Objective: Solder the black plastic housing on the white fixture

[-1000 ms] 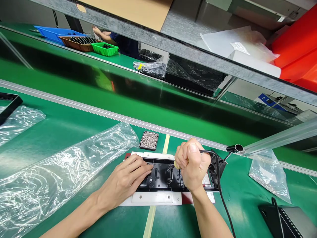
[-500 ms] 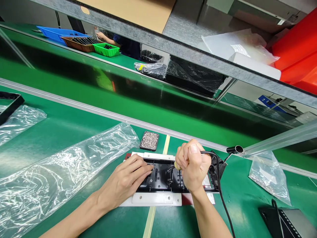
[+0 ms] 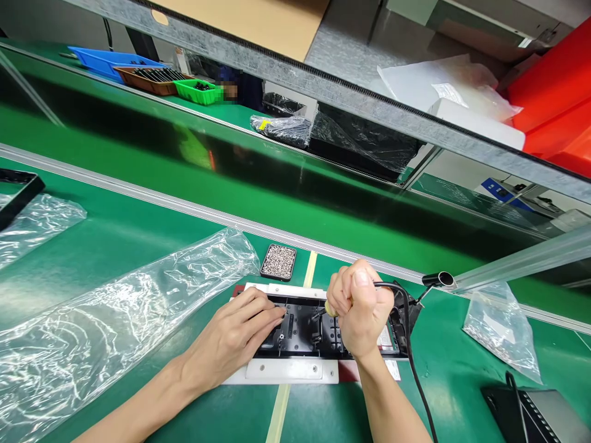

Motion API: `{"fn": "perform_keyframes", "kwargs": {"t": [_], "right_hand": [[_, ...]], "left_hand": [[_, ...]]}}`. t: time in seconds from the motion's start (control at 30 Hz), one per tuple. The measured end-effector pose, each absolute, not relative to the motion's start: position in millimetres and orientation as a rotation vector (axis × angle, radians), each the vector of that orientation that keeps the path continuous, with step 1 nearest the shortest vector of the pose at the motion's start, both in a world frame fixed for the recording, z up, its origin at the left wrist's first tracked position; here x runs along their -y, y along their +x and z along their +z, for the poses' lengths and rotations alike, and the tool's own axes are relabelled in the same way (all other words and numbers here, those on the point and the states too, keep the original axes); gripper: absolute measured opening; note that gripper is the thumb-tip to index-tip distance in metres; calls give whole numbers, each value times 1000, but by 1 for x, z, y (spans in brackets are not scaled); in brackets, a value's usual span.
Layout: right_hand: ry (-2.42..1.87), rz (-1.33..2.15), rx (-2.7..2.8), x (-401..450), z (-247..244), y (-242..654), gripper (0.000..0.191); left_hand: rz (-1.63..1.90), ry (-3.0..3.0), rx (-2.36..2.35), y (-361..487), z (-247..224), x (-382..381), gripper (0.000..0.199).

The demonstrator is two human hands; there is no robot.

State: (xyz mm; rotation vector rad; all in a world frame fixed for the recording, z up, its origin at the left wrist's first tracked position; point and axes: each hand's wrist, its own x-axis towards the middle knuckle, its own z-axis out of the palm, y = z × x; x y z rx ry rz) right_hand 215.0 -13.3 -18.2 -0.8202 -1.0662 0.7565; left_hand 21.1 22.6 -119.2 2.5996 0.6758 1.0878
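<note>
A long black plastic housing [image 3: 302, 335] with ribs and posts inside lies in a white fixture [image 3: 293, 370] in front of me. My left hand [image 3: 242, 323] bends over its left part, with thumb and index fingertip pinched together near the inner floor. Anything between those fingertips is too small to make out. In a fist, my right hand [image 3: 362, 304] grips a corded soldering iron by its yellow handle [image 3: 330, 308]. Its dark tip slants down and left over the middle of the housing; whether it touches there I cannot tell. The black cord [image 3: 409, 332] loops down past my right wrist.
Behind the fixture sits a small black tray [image 3: 277, 261] of tiny metal pieces. A metal tube holder [image 3: 438, 279] stands at right, near a bag of small parts [image 3: 503, 332]. Clear plastic wrap [image 3: 138, 314] covers the left side. A metal shelf edge [image 3: 346, 86] crosses above.
Both of my hands and the housing stay in place. In the background, a co-worker's arm has shifted behind the green bin.
</note>
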Motion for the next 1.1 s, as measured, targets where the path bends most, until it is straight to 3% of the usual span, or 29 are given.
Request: {"fn": "perform_keyframes", "kwargs": {"t": [1.1], "right_hand": [[-832, 753, 1061, 14, -18, 215, 44]], "left_hand": [[1066, 2616, -683, 20, -116, -22, 36]]}}
